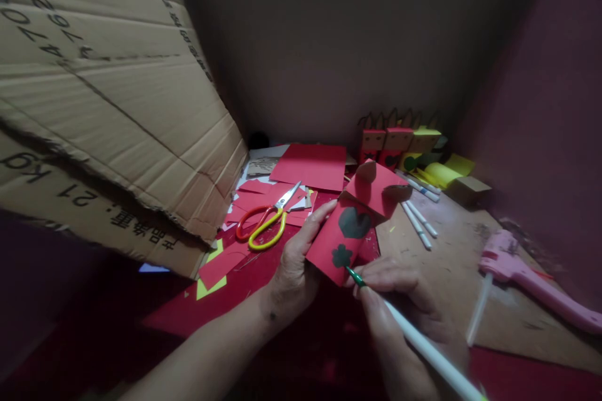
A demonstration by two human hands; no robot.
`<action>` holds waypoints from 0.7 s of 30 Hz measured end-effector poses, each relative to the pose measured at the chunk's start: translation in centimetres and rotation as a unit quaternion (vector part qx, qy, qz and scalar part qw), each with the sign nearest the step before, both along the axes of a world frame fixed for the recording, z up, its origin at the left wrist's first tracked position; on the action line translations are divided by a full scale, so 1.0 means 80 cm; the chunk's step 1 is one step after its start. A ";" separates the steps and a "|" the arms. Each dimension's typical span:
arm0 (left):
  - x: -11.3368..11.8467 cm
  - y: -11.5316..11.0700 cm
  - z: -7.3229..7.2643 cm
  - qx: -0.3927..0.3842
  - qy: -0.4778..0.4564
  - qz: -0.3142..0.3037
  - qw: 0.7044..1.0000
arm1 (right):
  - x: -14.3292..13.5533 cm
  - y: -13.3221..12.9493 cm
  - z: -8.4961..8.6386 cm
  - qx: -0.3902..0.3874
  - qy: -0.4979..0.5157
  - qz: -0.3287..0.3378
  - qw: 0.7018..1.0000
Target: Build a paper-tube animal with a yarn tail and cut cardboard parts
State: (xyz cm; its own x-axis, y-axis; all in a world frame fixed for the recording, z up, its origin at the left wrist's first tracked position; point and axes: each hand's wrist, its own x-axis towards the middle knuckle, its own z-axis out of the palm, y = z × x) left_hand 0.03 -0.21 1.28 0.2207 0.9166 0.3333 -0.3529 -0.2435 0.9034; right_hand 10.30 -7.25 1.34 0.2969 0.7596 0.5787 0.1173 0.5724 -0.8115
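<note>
My left hand (301, 257) is closed round a red paper figure (324, 244), a tube-like body with a boxy head and ear-shaped pieces on top. A dark green heart (354, 222) and, below it, a dark green flower (342, 256) show on its front. In my right hand (399, 301) is a white marker (423, 341) with a green tip, which meets the figure at the flower's lower edge. Left of the figure lie scissors (268, 225) with one red and one yellow handle, their blades apart.
Large cardboard (141, 106) leans at the left. Red paper sheets (310, 166) and scraps lie behind the scissors. Several finished-looking figures (399, 141) stand at the back. White markers (418, 225) and a pink glue gun (517, 263) rest on a brown board (451, 282) at the right.
</note>
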 end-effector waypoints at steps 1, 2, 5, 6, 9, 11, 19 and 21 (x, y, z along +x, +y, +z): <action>0.000 0.000 -0.001 0.002 -0.002 -0.002 1.000 | 0.000 0.000 0.000 0.001 -0.001 -0.003 1.000; 0.000 0.000 -0.001 0.000 -0.007 -0.005 1.000 | 0.000 0.000 0.000 0.002 -0.002 -0.004 1.000; 0.000 0.001 -0.003 -0.014 -0.031 -0.024 0.999 | 0.000 -0.001 0.000 0.006 -0.006 -0.006 1.000; 0.000 0.001 -0.003 -0.017 -0.035 -0.029 0.999 | 0.000 -0.001 0.000 0.006 -0.008 -0.007 1.000; -0.001 0.001 -0.003 -0.003 -0.018 -0.019 1.000 | 0.000 0.000 -0.001 0.004 -0.016 -0.015 1.000; -0.001 0.000 -0.004 0.008 0.001 -0.010 1.000 | 0.001 0.000 -0.002 0.005 -0.019 -0.018 1.000; -0.001 0.002 -0.005 0.004 -0.002 -0.012 1.000 | 0.001 0.000 -0.002 -0.003 -0.013 -0.016 1.000; -0.002 0.002 -0.004 0.010 0.006 -0.007 1.000 | 0.001 0.001 -0.003 -0.004 -0.013 -0.018 1.000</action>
State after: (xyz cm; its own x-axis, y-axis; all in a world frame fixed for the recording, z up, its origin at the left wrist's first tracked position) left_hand -0.10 -0.08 0.97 0.2376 0.9063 0.3495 -0.3447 -0.2577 0.9026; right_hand 10.41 -7.14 1.11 0.3099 0.7529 0.5805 0.1592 0.5609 -0.8124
